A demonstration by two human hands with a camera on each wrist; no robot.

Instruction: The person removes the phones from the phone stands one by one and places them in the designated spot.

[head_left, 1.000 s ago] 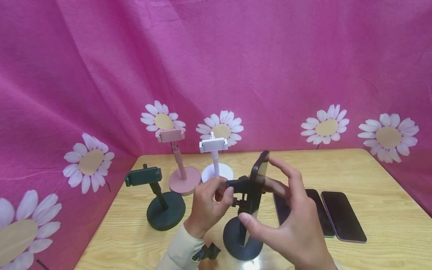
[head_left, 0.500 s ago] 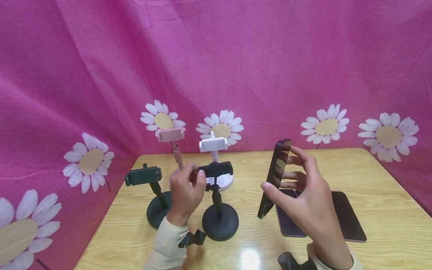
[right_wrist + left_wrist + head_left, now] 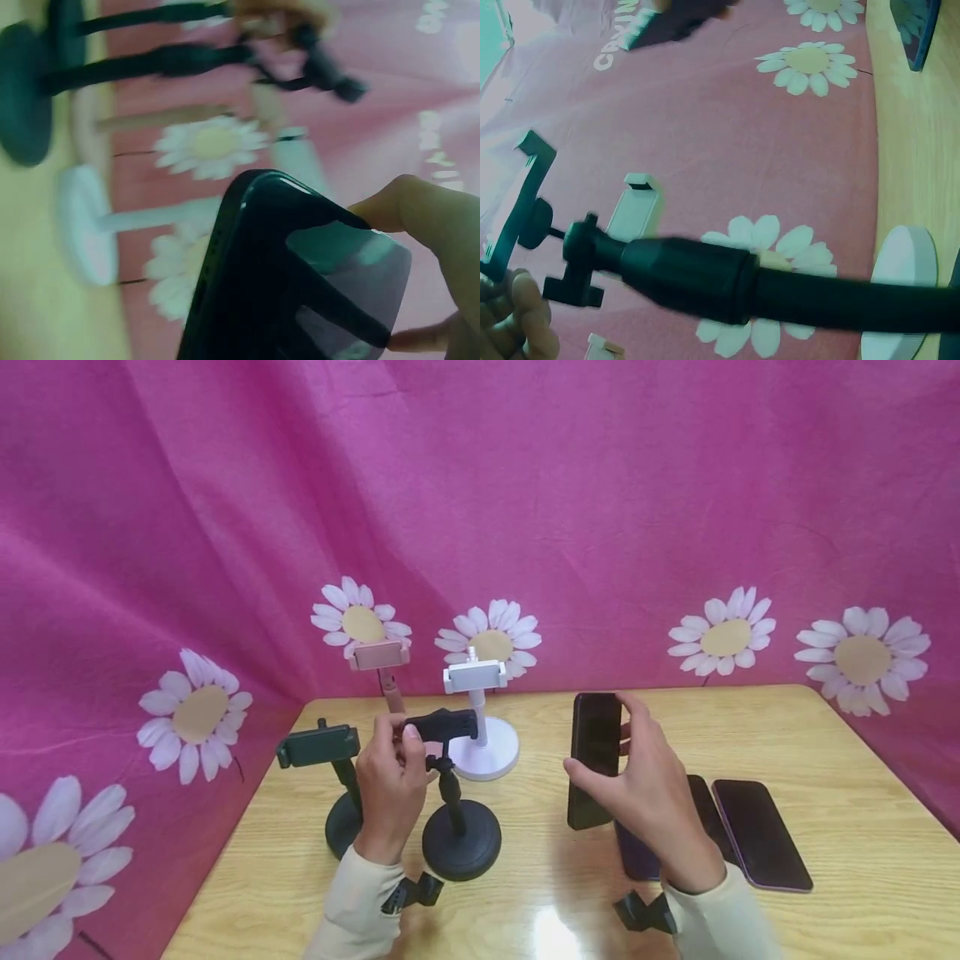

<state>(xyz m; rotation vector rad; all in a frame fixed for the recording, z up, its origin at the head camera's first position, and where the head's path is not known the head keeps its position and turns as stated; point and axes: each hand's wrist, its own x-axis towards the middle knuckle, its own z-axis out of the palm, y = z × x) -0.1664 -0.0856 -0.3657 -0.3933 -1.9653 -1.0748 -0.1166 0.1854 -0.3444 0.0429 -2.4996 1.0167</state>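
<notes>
My left hand [image 3: 390,785] pinches one end of the clamp on a black phone stand [image 3: 461,841], which has a round base and a thin neck. In the left wrist view the fingertips [image 3: 526,315] touch the lower end of that clamp [image 3: 517,206]. Whether the base rests flat on the table cannot be told. To the right, my right hand [image 3: 648,793] holds a black smartphone [image 3: 595,735] nearly upright by its edges, apart from the stand. The right wrist view shows reflections on the phone's [image 3: 247,255] glossy face.
A dark green phone stand [image 3: 318,747], a pink one [image 3: 378,655] and a white one [image 3: 495,752] stand at the left and back. Several smartphones lie flat at right, one with a purple edge [image 3: 762,835]. A pink daisy-printed cloth [image 3: 600,527] hangs behind the wooden table [image 3: 825,752].
One second ago the phone stood against the black stand's clamp; now they are apart. The stand has moved left with my left hand, and the phone has turned to face the camera more.
</notes>
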